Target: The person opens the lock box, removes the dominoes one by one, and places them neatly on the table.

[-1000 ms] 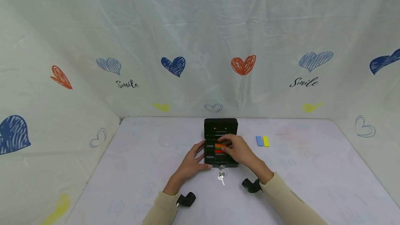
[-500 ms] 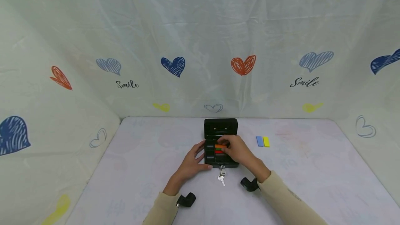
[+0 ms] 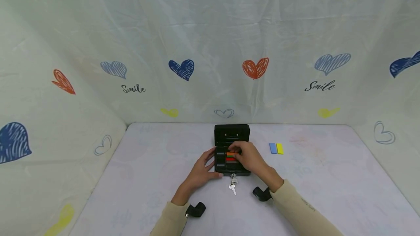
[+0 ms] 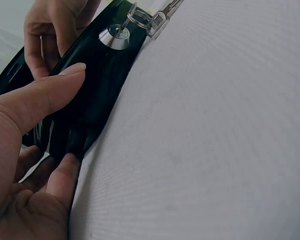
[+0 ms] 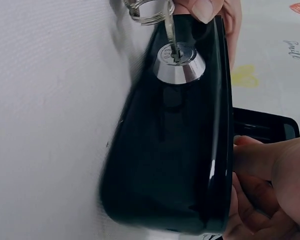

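Observation:
A small black cash box (image 3: 220,170) stands on the table with its lid (image 3: 232,134) raised at the back. Keys (image 3: 232,188) hang from the lock (image 5: 180,62) in its front. My left hand (image 3: 201,168) grips the box's left side, thumb across the front, fingers spread along the side. Inside the box lie flat strips, an orange strip (image 3: 230,154) and a red strip (image 3: 230,159), with a bit of green between them. Bent over these, my right hand (image 3: 251,159) pinches the orange strip with its fingers reaching into the box; the fingertips are partly hidden.
A blue strip (image 3: 273,148) and a yellow strip (image 3: 279,148) lie side by side on the white table (image 3: 157,156), right of the box. Behind the table hangs a pale curtain (image 3: 216,39) printed with hearts. Black wrist mounts (image 3: 196,209) stick out from both sleeves.
The orange and red strips have shifted very slightly to the right under my right hand. My left hand and the box stay put.

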Available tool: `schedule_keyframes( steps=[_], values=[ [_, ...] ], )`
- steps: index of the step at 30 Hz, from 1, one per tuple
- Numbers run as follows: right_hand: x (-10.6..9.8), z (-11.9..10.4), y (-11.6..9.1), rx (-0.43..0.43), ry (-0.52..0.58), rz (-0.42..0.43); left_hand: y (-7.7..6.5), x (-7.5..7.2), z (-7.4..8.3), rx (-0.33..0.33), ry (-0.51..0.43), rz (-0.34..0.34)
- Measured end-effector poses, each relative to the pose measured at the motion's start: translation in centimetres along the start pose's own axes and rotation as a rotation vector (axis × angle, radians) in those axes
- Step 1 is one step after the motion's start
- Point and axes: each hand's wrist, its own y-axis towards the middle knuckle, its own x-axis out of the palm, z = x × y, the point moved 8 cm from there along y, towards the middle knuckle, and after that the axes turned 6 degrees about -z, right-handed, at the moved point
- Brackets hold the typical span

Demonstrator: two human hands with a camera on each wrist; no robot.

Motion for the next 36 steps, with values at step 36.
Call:
schedule_keyframes(
  steps=[36],
  values=[
    [-0.4,-0.2,-1.1,-0.078,0.008,0.120,-0.1,0.0,0.2,-0.007,0.017,0.005]
  ],
)
